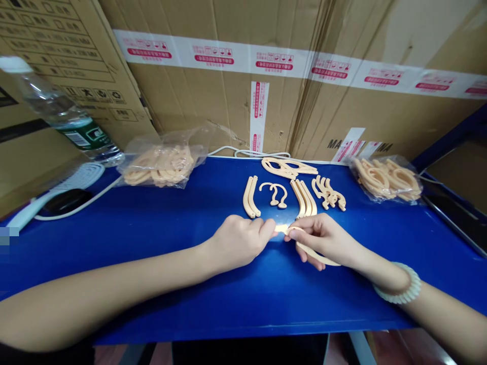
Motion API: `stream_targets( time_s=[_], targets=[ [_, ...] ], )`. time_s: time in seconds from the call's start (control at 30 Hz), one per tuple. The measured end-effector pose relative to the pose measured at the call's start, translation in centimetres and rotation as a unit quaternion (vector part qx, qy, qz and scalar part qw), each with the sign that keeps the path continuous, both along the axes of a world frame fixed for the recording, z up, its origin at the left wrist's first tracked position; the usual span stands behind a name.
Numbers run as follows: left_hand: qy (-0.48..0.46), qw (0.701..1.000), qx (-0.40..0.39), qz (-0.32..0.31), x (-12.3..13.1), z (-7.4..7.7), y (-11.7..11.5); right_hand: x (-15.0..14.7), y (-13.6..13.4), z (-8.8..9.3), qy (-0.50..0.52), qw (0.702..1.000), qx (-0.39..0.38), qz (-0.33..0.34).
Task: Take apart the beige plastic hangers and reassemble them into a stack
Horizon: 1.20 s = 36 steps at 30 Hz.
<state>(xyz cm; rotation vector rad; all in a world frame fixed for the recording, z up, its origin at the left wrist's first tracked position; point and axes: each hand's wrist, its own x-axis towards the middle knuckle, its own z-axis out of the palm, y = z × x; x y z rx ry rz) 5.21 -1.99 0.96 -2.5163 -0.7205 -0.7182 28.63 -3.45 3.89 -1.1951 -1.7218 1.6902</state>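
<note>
My left hand (239,238) is closed, its fingertips pinching the end of a small peach plastic piece (281,228) at the middle of the blue table (152,238). My right hand (323,238) is closed around a long curved peach plastic strip (317,255) that runs under its palm and meets the same small piece. The two hands touch at the fingertips. Just beyond them lie sorted groups of peach parts: two curved bars (250,203), hook pieces (276,192), several bars (304,198), small hooks (329,192) and flat shaped pieces (287,167).
Two clear bags of peach parts sit at the back, one left (162,163), one right (388,177). A water bottle (63,111) lies at far left, beside a white cable (72,205) and a dark object (64,200). Cardboard boxes (243,71) wall the back.
</note>
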Motion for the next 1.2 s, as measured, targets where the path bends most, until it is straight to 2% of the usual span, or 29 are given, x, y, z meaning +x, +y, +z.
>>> stream_targets(
  time_s=[0.13, 0.27, 0.33, 0.47, 0.5, 0.57, 0.63, 0.67, 0.7, 0.77, 0.83, 0.93, 1.0, 1.07, 1.2],
  targets=[
    [-0.005, 1.000, -0.022, 0.003, 0.0, 0.2, -0.2, -0.1, -0.5, 0.3, -0.045, 0.994, 0.100, -0.002],
    [-0.011, 0.999, -0.047, 0.000, 0.1, 0.3, -0.1, -0.1, -0.8, 0.3, -0.074, 0.975, 0.211, 0.003],
    [-0.010, 0.996, -0.090, 0.009, 0.2, 0.3, -0.1, 0.0, -0.9, 0.1, -0.093, 0.953, 0.289, 0.005],
    [-0.023, 0.965, -0.260, 0.040, 0.5, 0.4, -0.1, 0.0, -1.0, -0.1, -0.132, 0.880, 0.456, 0.023],
    [-0.045, 0.951, -0.303, 0.040, 0.5, 0.5, -0.1, 0.0, -1.0, 0.1, -0.132, 0.878, 0.460, 0.020],
    [-0.116, 0.915, -0.385, 0.027, 0.6, 0.7, -0.1, 0.2, -0.8, 0.7, -0.117, 0.902, 0.416, -0.014],
    [-0.210, 0.855, -0.474, 0.011, 0.6, 0.7, 0.0, 0.8, -0.3, 1.7, -0.100, 0.922, 0.366, -0.081],
    [-0.257, 0.816, -0.518, 0.004, 0.6, 0.7, 0.1, 1.3, 0.1, 2.3, -0.094, 0.921, 0.357, -0.123],
    [-0.298, 0.774, -0.559, -0.002, 0.6, 0.6, 0.2, 1.9, 0.5, 2.8, -0.090, 0.912, 0.363, -0.168],
    [-0.358, 0.696, -0.622, -0.013, 0.6, 0.3, 0.4, 3.2, 1.6, 3.7, -0.093, 0.875, 0.404, -0.250],
    [-0.391, 0.648, -0.653, -0.031, 0.6, 0.0, 0.5, 4.7, 2.7, 4.2, -0.112, 0.825, 0.473, -0.289],
    [-0.418, 0.620, -0.662, -0.051, 0.5, -0.2, 0.6, 6.5, 4.2, 4.2, -0.176, 0.756, 0.580, -0.248],
    [-0.438, 0.606, -0.662, -0.055, 0.4, 0.0, 0.5, 7.3, 5.0, 3.7, -0.228, 0.729, 0.614, -0.200],
    [-0.462, 0.591, -0.659, -0.056, 0.4, 0.3, 0.5, 7.8, 5.5, 3.0, -0.269, 0.723, 0.617, -0.156],
    [-0.507, 0.572, -0.642, -0.057, 0.5, 0.6, 0.4, 8.8, 6.3, 1.7, -0.337, 0.745, 0.571, -0.074]
  ],
)
